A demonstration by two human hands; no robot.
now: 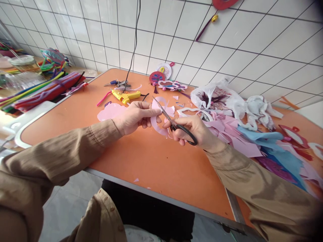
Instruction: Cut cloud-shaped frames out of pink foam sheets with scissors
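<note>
The left hand [135, 117] is pinching a pink paper cutout [156, 125] between thumb and fingers, closed firmly on its left edge. The right hand [194, 131] is gripping black-handled scissors [167, 115], fingers threaded through the loops and clamped on them. The blades are standing slightly parted, and their tips are pointing up and left across the cutout. The cutout is hanging just above the orange table [151, 164], on the near side of the yellow hot glue gun [126, 96] and a little to its right.

A flat pink cloud-shaped piece [109, 112] is lying just in front of the glue gun, touching the left wrist. A bundle of coloured pipe cleaners [42, 90] is sitting well to the left of the glue gun. A crumpled white plastic bag [214, 95] is resting to the right of the glue gun. Beyond the bag, farther right from the glue gun, pink scraps and a blue sheet [264, 138] are piling up together.
</note>
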